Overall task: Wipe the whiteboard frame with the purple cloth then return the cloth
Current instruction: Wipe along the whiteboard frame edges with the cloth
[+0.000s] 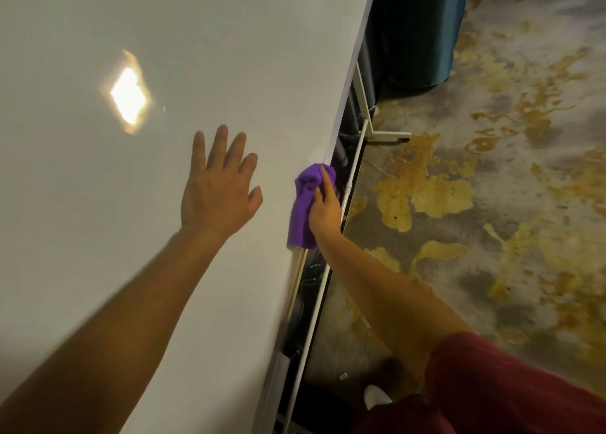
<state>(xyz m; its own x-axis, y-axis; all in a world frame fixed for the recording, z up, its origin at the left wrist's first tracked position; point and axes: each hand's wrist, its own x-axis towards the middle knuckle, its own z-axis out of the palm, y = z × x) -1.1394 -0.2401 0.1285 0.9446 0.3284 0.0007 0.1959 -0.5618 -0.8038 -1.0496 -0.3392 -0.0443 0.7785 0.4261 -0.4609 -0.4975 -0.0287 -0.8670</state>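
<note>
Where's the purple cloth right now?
In the head view, the bunched purple cloth is in the right hand, pressed on the white whiteboard's right-edge frame, just right of the left hand spread flat on the board.

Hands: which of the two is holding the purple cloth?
The right hand grips the purple cloth against the whiteboard's edge; the left hand lies flat and empty on the board.

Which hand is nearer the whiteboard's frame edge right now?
Right. The right hand presses the purple cloth directly against the frame edge. The left hand lies flat and open on the board surface, well inboard of that edge.
</note>
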